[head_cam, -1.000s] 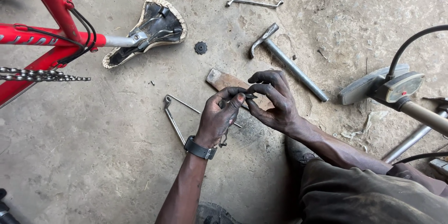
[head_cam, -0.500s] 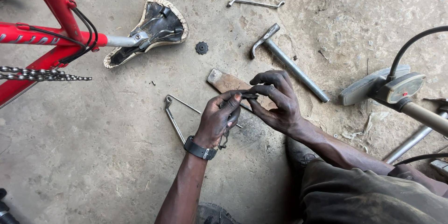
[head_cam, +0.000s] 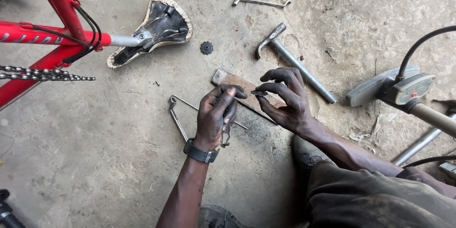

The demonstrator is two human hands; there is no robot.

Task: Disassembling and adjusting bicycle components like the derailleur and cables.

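Observation:
My left hand (head_cam: 216,114), with a black watch on the wrist, is closed around a small dark metal part, a bit of which hangs below the palm. My right hand (head_cam: 285,100) pinches a tiny dark piece (head_cam: 259,93) between thumb and forefinger, just right of the left hand's fingertips. Both hands hover over a flat rusty metal plate (head_cam: 228,80) and a bent wire bracket (head_cam: 176,114) lying on the concrete floor.
A hammer (head_cam: 294,62) lies above the hands, a thin bent wrench (head_cam: 261,3) farther up, a small black cog (head_cam: 206,47) beside an upturned bicycle saddle (head_cam: 156,28). A red bike frame (head_cam: 47,38) with chain is left; a floor pump base (head_cam: 389,88) is right.
The hands, joined before, have drawn slightly apart; my right hand now holds the tiny piece away from the left hand's part.

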